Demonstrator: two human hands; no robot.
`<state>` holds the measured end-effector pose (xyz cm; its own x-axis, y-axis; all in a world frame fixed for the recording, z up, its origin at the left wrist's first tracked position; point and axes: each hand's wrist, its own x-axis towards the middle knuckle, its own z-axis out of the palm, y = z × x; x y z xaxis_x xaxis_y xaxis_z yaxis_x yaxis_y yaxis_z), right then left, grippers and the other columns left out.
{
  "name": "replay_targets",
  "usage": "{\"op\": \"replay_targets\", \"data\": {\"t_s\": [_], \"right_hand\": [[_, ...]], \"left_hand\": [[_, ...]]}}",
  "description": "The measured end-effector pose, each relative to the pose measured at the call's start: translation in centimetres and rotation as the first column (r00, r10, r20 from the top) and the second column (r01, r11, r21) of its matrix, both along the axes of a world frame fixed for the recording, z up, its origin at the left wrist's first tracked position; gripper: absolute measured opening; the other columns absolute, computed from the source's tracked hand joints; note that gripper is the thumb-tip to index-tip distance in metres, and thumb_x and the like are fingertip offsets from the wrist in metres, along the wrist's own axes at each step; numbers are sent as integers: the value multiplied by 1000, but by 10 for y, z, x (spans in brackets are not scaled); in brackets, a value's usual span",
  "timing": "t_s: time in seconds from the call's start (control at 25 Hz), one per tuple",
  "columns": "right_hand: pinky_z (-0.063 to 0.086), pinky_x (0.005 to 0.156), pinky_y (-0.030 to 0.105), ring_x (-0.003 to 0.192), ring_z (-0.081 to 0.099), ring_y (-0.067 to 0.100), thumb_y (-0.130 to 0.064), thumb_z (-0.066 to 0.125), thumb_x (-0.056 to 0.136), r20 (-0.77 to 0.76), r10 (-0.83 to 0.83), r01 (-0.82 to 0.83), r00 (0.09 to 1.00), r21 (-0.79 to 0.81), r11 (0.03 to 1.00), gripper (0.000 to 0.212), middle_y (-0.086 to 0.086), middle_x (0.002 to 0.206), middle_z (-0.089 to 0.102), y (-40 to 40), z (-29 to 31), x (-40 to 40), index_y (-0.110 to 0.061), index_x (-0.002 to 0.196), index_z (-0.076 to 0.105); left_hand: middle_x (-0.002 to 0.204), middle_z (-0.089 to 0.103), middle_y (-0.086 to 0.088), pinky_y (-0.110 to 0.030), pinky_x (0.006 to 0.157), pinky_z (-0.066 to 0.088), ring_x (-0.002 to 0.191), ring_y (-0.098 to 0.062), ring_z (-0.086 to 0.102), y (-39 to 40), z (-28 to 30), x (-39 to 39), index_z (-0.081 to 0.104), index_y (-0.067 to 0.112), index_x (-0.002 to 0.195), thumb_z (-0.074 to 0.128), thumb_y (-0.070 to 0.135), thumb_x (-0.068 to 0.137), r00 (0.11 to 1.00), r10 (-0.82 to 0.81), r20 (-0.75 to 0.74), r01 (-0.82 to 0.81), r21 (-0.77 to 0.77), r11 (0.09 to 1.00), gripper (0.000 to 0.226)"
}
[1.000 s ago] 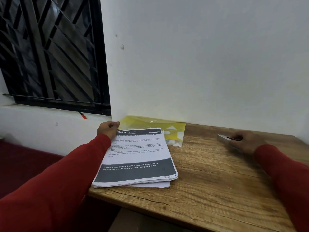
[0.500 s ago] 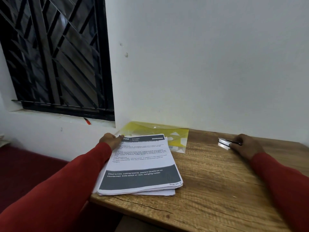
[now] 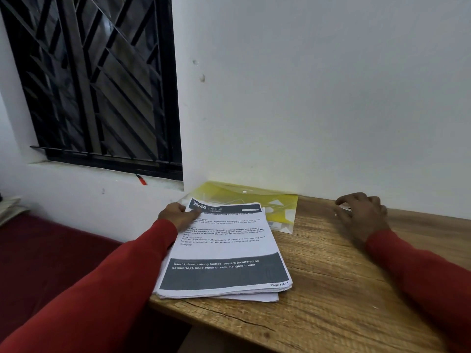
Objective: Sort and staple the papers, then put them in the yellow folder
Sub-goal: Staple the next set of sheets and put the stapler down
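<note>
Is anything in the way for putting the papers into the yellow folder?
Yes. The stack of papers lies on top of the yellow folder's near part, and the folder's flap looks closed at its snap. The left hand holds the stack's top corner.

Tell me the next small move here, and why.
Probably lift the small silver stapler with the right hand, which covers it, and bring it to the printed white paper stack, whose top corner the left hand grips.

Stapler (image 3: 344, 208) mostly under right hand (image 3: 362, 212)
</note>
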<state>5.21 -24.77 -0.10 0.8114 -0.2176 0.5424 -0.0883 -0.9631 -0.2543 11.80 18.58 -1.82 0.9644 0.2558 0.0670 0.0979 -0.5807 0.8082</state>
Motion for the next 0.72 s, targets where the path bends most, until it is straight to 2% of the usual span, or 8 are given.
{"op": "replay_targets", "data": {"t_s": [0.08, 0.2, 0.32, 0.44, 0.56, 0.6, 0.64, 0.72], "right_hand": [[33, 100, 42, 120, 48, 28, -39, 57, 96, -77, 142, -143, 987, -11, 990, 22, -1, 122, 62, 33, -4, -6, -25, 107, 70], [45, 96, 40, 104, 59, 18, -61, 56, 85, -20, 354, -334, 935, 292, 897, 39, -3, 106, 69, 69, -9, -11, -28, 100, 69], [47, 88, 29, 100, 61, 14, -55, 66, 86, -16, 475, -361, 880, 627, 690, 50, -2, 107, 65, 95, -11, -23, -21, 122, 60], [52, 93, 36, 109, 65, 19, -64, 79, 65, 84, 522, -340, 849, 843, 418, 85, 0, 117, 67, 107, -10, -37, -21, 133, 51], [58, 88, 41, 105, 70, 29, -20, 80, 79, 269, 478, -365, 836, 923, 119, 56, 12, 117, 71, 101, 14, -57, -9, 128, 54], [59, 85, 42, 102, 71, 32, -8, 75, 82, 316, 470, -389, 824, 919, 63, 47, 17, 116, 71, 99, 27, -68, -5, 125, 56], [59, 82, 42, 98, 72, 32, -2, 73, 84, 364, 453, -437, 814, 897, 63, 42, 19, 115, 71, 96, 42, -79, -3, 123, 59], [60, 76, 36, 92, 74, 27, -1, 70, 86, 477, 390, -567, 788, 808, 158, 36, 14, 110, 74, 91, 74, -100, -6, 120, 61]], "left_hand": [[97, 70, -5, -31, 82, 49, 99, -28, 67, -5, 3, -7, 60, 16, 95, 75, 38, 83, 995, -20, 101, 22, -25, 999, 29], [103, 70, -5, -37, 89, 52, 96, -27, 67, -15, 6, -21, 53, 18, 110, 78, 37, 80, 981, -123, 152, 138, -95, 986, 43], [107, 71, -8, -45, 92, 53, 95, -29, 69, -27, 7, -39, 41, 22, 117, 75, 24, 85, 945, -273, 180, 297, -125, 947, 46], [115, 69, -16, -50, 90, 56, 95, -29, 70, -49, 18, -67, 40, 26, 122, 67, 5, 91, 863, -349, 365, 469, -325, 821, 46], [114, 70, -10, -51, 90, 56, 101, -29, 70, -76, 40, -93, 43, 31, 122, 67, 6, 93, 784, -315, 534, 574, -432, 696, 46], [113, 71, -9, -52, 92, 55, 102, -29, 70, -85, 49, -99, 43, 29, 125, 68, 11, 92, 753, -304, 584, 602, -424, 677, 45], [114, 70, -8, -53, 95, 54, 104, -28, 69, -94, 60, -105, 42, 26, 127, 67, 16, 90, 717, -299, 629, 627, -396, 671, 46], [119, 67, -8, -52, 97, 53, 108, -26, 67, -111, 86, -117, 39, 20, 129, 63, 18, 93, 635, -286, 717, 666, -322, 673, 43]]}}
